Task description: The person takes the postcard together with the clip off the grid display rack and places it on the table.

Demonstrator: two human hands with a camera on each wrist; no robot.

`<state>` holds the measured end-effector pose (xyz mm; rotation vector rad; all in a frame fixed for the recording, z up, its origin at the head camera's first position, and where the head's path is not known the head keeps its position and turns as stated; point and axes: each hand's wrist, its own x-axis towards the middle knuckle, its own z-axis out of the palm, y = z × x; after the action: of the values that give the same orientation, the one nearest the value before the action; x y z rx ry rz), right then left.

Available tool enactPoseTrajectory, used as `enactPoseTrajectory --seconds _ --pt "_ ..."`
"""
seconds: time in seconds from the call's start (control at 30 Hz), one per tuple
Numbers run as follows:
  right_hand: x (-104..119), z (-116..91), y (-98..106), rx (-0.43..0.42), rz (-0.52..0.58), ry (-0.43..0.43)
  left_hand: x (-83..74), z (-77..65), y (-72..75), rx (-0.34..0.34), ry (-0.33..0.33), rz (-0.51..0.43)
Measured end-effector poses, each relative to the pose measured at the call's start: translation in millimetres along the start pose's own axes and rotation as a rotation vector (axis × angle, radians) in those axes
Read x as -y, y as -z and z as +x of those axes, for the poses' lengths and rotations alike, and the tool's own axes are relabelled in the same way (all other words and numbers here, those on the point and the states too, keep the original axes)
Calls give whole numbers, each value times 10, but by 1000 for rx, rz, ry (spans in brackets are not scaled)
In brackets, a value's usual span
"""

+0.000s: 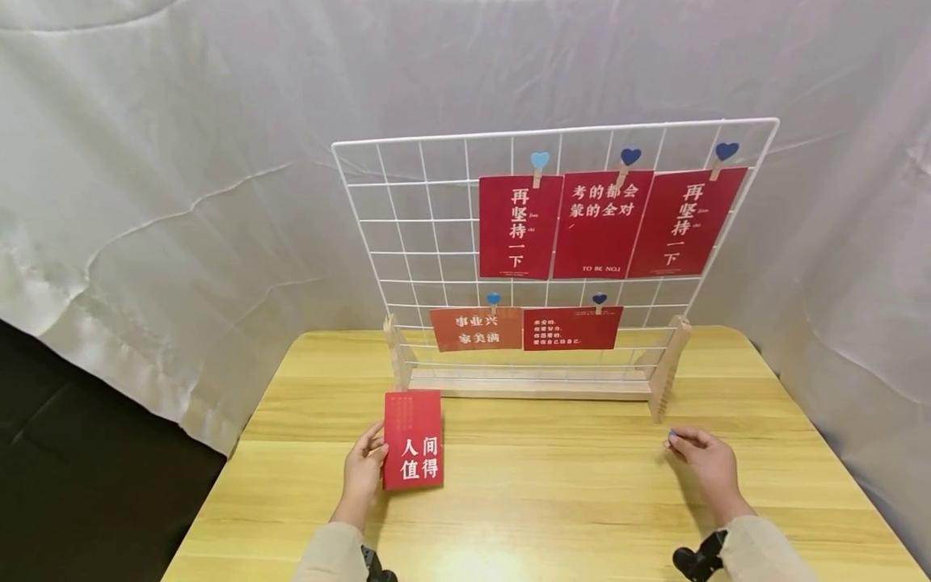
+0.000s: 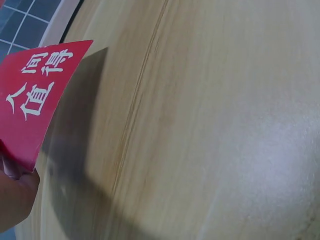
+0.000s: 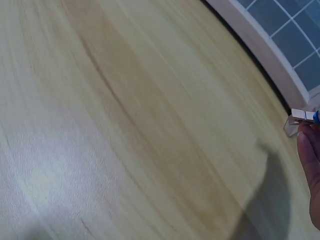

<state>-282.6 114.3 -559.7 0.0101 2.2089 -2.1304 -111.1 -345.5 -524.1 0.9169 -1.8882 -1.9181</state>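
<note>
Red and lettered in white, a card (image 1: 413, 428) was gripped at its left edge by the left hand (image 1: 364, 465), raised off the worktop (image 1: 553, 461). The right hand (image 1: 707, 469) pinched a small blue-topped clip (image 3: 302, 116). Beyond both stood a white wire grid (image 1: 556, 132) on a wooden base (image 1: 538, 389), three clipped cards (image 1: 600, 242) above two more.
</note>
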Motion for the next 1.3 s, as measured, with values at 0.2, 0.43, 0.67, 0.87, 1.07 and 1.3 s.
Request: enactPoseTrajectory --seconds 0.2,0.43,0.67,0.87,1.07,1.3 --pt "247 -125 -78 -22 -114 -40 20 0 1 -5 11 -20" --pt "188 -120 -45 -39 -519 -9 57 -11 13 -27 51 12" --pt "129 -105 -36 -16 -570 -10 96 -17 38 -44 60 51" --pt "118 -109 -34 -4 -609 -7 117 -12 30 -38 78 58" --pt "108 -112 -44 -40 -679 16 128 21 32 -29 93 127" --pt "108 -102 -62 -42 -623 1 151 57 42 -29 61 166"
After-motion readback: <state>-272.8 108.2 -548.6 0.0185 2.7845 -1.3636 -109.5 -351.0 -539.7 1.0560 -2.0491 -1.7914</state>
